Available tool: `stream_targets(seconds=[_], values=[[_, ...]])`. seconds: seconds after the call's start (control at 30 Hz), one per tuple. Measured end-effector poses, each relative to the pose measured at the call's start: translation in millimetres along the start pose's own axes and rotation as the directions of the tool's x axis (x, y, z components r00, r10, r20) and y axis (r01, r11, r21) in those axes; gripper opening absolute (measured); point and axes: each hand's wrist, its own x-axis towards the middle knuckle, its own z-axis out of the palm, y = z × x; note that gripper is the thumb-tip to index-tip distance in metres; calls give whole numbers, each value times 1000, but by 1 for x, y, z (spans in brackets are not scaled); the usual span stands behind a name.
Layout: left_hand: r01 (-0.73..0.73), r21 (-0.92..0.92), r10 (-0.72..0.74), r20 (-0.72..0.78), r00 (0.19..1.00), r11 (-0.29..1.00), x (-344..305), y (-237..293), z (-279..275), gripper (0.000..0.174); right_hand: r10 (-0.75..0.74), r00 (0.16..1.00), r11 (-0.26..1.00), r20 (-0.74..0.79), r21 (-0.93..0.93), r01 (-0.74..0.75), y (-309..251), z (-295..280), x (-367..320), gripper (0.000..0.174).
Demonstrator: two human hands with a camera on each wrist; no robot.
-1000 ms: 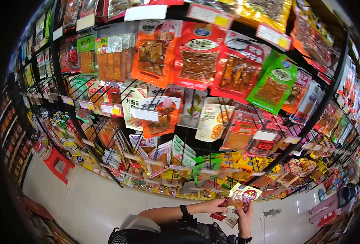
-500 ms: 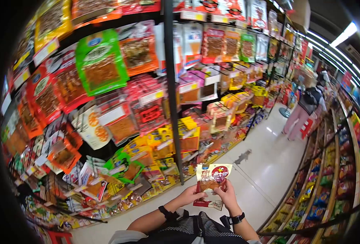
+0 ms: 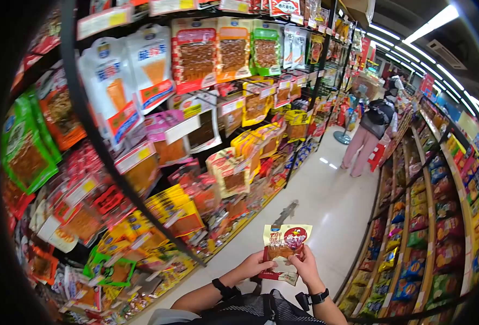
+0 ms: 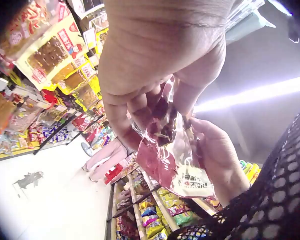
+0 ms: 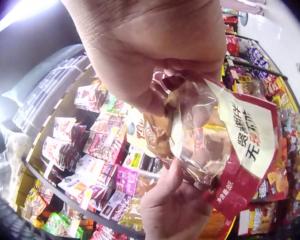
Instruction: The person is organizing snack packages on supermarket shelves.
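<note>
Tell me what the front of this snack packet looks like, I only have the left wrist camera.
Observer: On the head view the snack packet has a pale yellow top with a round red emblem.
Operator: Any print lower down?
Observer: The right wrist view shows large red characters on a white panel, above a red bottom band.
Operator: And those pink legs down the aisle?
Observer: That person wears a black backpack.

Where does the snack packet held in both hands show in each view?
Head: snack packet bottom centre, between left hand and right hand.
Left wrist: snack packet at centre, below the left hand.
Right wrist: snack packet centre-right, below the right hand.
Shared landmark: white aisle floor.
</note>
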Motion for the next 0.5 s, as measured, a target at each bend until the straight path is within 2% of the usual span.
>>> stream_targets(seconds=[0.07,0.2,0.3,0.33,0.5], values=[[-7,-42,7,6,1000,999,50,10,-2,33,40,999,999,-14,-34,-40,-15,-28,36,32],[-38,-56,39,18,999,998,136,43,-10,33,-20,998,1000,-52,-2,20,-39,-65,111,30],[-55,-57,58,51,997,997,195,48,-24,33,-22,994,1000,-112,16,24,-51,-86,148,30],[-12,31,9,87,996,999,212,51,-30,35,-8,991,999,-132,52,15,-50,-95,158,30],[8,103,-20,117,993,995,281,57,-29,40,58,989,997,-140,60,-50,-48,-146,211,30]])
